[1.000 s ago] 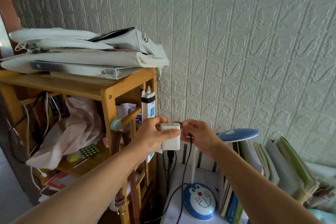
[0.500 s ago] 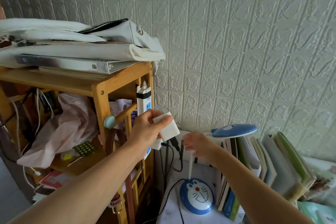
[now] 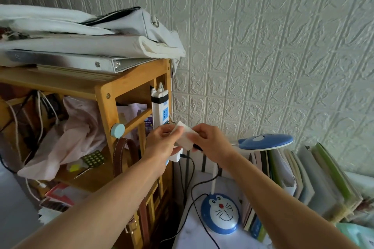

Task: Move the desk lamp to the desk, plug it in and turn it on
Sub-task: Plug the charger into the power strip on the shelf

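White plastic adapter block (image 3: 183, 137) is being pinched between both hands in front of the power strip (image 3: 159, 110) strapped to the wooden shelf (image 3: 105, 95): left hand (image 3: 164, 143) fingers are wrapping its near end, right hand (image 3: 210, 143) fingers are closing on its far end by the black cord (image 3: 192, 186). Blue desk lamp (image 3: 220, 211) is already standing on the tabletop (image 3: 194, 232) just below. Tugging the cord could be tipping the lamp or missing the socket. No readable writing; only a cartoon cat face on the base.
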A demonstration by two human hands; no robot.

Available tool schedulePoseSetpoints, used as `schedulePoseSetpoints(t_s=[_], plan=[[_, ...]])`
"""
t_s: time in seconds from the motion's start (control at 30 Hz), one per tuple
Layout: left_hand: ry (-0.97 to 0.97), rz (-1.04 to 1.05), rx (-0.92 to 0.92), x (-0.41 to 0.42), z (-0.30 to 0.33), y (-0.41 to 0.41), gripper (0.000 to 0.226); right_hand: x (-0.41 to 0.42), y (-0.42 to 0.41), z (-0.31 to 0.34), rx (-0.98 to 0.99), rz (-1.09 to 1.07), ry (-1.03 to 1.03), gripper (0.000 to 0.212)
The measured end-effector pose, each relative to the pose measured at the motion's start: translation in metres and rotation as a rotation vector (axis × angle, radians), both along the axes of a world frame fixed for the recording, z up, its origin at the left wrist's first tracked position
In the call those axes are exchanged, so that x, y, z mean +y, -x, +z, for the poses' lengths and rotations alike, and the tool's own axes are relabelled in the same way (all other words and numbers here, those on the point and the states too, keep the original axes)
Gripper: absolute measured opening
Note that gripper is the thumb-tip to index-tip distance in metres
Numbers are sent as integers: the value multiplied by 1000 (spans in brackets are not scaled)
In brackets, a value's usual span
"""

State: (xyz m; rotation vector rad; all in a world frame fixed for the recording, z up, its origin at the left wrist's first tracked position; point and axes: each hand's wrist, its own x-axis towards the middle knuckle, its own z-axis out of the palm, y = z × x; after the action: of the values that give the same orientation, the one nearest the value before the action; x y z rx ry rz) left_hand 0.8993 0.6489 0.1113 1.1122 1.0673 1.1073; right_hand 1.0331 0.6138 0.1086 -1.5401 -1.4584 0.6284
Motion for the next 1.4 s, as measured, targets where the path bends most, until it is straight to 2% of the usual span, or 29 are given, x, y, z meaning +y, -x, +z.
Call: schedulePoseSetpoints(t_s=[0.13,0.33,0.6,0.9,1.4], plan=[[38,61,108,9,-5,4,35,19,3,4,-179,-102,2,21],[42,92,206,16,-5,7,38,46,9,10,-254,-183,38,26],[35,147,232,28,-6,9,36,70,12,20,-386,-200,23,27],[-78,147,287,38,-9,8,31,71,9,24,-408,-152,21,27],[-95,125,342,39,-8,7,37,69,10,29,-441,-151,24,28]])
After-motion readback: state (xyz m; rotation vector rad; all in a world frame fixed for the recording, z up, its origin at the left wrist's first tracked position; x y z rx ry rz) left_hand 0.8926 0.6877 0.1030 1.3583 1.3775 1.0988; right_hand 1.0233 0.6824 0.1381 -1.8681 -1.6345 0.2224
